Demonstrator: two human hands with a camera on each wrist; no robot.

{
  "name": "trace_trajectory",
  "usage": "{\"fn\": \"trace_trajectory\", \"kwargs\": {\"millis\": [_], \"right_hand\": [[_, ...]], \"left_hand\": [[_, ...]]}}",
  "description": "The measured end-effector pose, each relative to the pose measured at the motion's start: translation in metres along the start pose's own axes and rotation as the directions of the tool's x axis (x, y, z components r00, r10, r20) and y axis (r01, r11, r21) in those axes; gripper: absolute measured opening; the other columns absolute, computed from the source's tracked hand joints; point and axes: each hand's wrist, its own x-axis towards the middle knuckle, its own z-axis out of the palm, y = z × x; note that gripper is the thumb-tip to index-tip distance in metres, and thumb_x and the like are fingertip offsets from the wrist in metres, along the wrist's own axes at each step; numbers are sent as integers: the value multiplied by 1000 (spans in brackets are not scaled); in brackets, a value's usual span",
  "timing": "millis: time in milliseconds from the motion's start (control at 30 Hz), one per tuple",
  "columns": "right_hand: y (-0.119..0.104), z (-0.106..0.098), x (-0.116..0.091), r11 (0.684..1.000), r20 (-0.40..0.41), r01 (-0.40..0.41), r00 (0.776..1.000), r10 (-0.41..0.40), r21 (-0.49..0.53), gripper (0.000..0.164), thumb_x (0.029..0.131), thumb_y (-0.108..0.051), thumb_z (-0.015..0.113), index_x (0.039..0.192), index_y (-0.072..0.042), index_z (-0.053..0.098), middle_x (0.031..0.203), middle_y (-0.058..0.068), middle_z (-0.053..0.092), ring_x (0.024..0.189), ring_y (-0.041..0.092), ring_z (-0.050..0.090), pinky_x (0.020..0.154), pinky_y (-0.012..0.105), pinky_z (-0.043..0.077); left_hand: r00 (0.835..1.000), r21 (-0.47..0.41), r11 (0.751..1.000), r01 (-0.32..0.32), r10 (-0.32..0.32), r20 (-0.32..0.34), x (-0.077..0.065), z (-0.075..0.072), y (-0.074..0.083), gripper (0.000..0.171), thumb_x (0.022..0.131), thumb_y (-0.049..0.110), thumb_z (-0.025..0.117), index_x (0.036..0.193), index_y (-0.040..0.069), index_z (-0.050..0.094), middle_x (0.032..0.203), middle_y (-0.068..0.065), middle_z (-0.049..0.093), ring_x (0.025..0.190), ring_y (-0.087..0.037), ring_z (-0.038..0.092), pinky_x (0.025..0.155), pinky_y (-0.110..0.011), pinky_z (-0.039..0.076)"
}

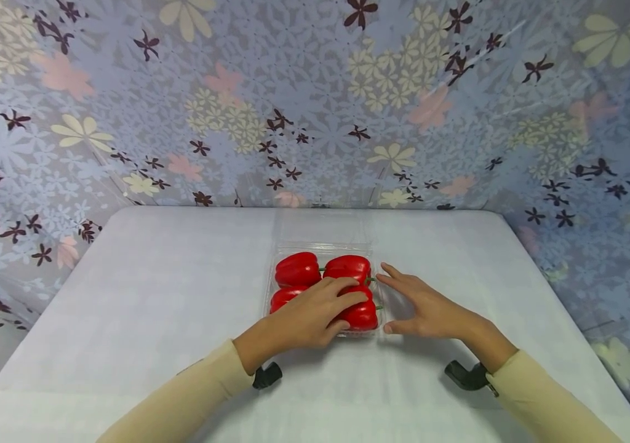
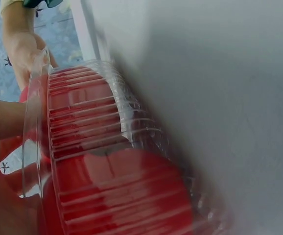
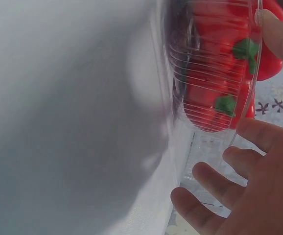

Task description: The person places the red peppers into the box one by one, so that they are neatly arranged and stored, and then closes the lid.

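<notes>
A clear ribbed plastic clamshell box [image 1: 323, 247] holds several red bell peppers with green stems, laid in two rows. My left hand [image 1: 309, 314] reaches over the front row, its bent fingers and thumb around the front right bell pepper [image 1: 362, 315]. Partly under that hand lies the front left bell pepper [image 1: 283, 298]. Behind are the back left bell pepper [image 1: 297, 269] and the back right one [image 1: 348, 266]. At the box's right side my right hand [image 1: 428, 307] has its fingers spread and holds nothing; in the right wrist view the fingertips are close to the rim.
The box's transparent lid [image 1: 323, 224] lies folded back toward the wall. A white cloth covers the table [image 1: 182, 277]. Flower-patterned covering [image 1: 315, 111] rises behind it. Black camera mounts [image 1: 464, 374] sit at both wrists.
</notes>
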Motion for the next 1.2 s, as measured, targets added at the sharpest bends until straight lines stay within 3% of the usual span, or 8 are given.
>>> {"fn": "trace_trajectory", "kwargs": {"millis": [367,600,833,1033,1200], "right_hand": [[-1,-4,5,1000,0,21,1000,-21,-18,91,79,-45,80,151,-6,40,162,22,26,142,46,36,109,70,34],[-3,-7,7,1000,8,10,1000,-10,-23,92,78,-43,81,151,-7,39,163,20,24,143,44,36,111,69,34],[-1,-7,6,1000,16,-8,1000,8,-19,92,77,-43,81,151,-7,39,163,20,24,142,46,35,110,69,34],[-1,-7,4,1000,15,-11,1000,12,-13,92,78,-45,81,151,-7,39,163,22,25,142,47,35,110,70,34],[-2,-5,3,1000,31,-21,999,21,-4,93,78,-45,81,151,-7,39,163,21,24,143,46,34,110,70,34]], "left_hand": [[1000,15,1000,-3,3,-6,-1,-1,-4,57,93,33,68,145,24,48,153,-6,45,143,-23,42,116,-42,42],[999,61,998,12,-14,35,-1,-6,-3,58,92,35,69,146,26,49,152,-5,48,141,-22,45,114,-41,44],[999,92,995,-22,20,25,-1,-3,-7,59,93,37,67,148,27,48,154,-3,47,141,-21,46,117,-40,41],[1000,12,1000,-11,11,-14,-2,0,-9,58,92,32,67,147,26,49,155,-1,44,144,-20,41,119,-43,37],[996,-111,993,30,-40,-81,-9,-14,-16,47,93,26,64,139,20,57,151,-4,50,141,-22,45,119,-47,38]]}}
